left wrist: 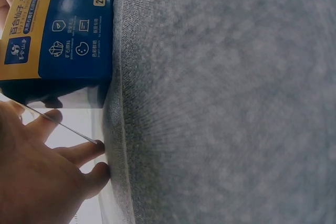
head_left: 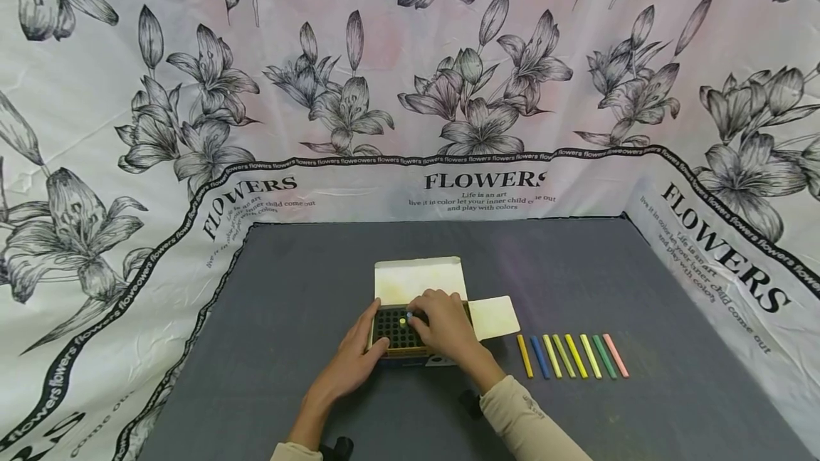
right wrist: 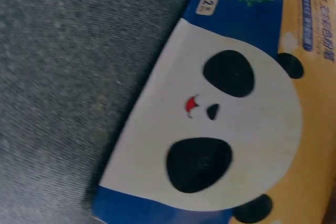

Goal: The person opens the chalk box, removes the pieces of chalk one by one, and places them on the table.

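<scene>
An open chalk box (head_left: 398, 338) stands on the table, its black insert full of small round holes. A panda face is printed on its blue and yellow front (right wrist: 252, 114). My left hand (head_left: 354, 348) holds the box by its left side, thumb at the near rim; in the left wrist view its fingers (left wrist: 79, 153) spread beside the box end. My right hand (head_left: 445, 322) pinches a blue chalk stick (head_left: 409, 314) over the insert; its lower part is hidden. Beside it, a yellow chalk stick (head_left: 402, 321) stands in a hole.
To the right of the box, several chalk sticks (head_left: 576, 356) lie in a row: orange, blue, yellow, green and pink. The box's lid (head_left: 419, 279) is folded back, and a side flap (head_left: 495, 317) sticks out right. A flower-printed cloth (head_left: 480, 191) borders the dark table (head_left: 307, 269).
</scene>
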The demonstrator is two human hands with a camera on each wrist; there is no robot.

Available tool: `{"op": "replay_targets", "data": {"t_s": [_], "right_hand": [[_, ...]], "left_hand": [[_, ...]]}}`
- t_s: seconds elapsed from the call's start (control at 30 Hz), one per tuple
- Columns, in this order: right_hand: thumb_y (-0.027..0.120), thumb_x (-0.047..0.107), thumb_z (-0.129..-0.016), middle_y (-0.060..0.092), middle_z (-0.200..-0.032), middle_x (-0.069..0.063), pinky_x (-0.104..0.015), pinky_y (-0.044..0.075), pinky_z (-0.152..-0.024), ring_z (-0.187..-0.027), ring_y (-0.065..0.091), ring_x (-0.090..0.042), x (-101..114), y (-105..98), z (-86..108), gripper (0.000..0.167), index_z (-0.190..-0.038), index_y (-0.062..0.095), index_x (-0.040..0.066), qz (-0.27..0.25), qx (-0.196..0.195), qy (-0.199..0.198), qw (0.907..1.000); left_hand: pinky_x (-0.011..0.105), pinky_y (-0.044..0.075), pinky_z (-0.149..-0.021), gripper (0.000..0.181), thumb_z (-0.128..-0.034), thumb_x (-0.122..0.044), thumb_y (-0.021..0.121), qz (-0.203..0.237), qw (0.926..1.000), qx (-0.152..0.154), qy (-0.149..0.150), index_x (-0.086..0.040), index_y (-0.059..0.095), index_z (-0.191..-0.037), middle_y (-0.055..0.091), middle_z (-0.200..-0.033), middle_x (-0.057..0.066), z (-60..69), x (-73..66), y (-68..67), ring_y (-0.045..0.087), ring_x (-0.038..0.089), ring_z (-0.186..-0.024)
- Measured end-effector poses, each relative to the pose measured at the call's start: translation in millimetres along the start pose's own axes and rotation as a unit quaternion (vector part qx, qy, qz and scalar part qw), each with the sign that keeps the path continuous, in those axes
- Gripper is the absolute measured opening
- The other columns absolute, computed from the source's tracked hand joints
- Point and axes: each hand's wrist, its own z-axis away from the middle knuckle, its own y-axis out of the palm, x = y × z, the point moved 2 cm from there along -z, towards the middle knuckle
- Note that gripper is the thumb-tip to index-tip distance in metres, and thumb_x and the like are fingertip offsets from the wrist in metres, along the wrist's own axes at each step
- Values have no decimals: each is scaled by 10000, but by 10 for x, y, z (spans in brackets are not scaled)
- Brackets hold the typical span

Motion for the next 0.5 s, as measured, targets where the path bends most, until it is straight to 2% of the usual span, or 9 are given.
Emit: {"op": "replay_targets", "data": {"t_s": [0.17,0.33,0.5], "right_hand": [[766,180,-915,717,-910,21,-354,354,-747,-796,603,-173,3,-2,16,92,-1006,780,173,-230,-244,43,9994],[759,145,-917,760,-971,16,-344,333,-758,-811,605,-169,17,-14,30,101,-1015,784,154,-522,-337,60,9981],[763,133,-912,761,-953,14,-332,316,-752,-771,579,-151,27,-29,34,108,-1017,786,135,-681,-379,37,9969]], "left_hand": [[741,211,-1151,714,-1075,-356,503,-23,10000,14,16,-274,99,-1658,147,-1720,77,-1,8,0,165,413,-1571],[741,210,-1151,714,-1073,-366,503,-30,10000,9,14,-284,101,-1657,150,-1720,69,3,22,4,168,408,-1572],[747,209,-1147,716,-1071,-372,505,-12,10000,8,11,-281,103,-1658,151,-1720,71,6,15,2,166,412,-1571]]}}
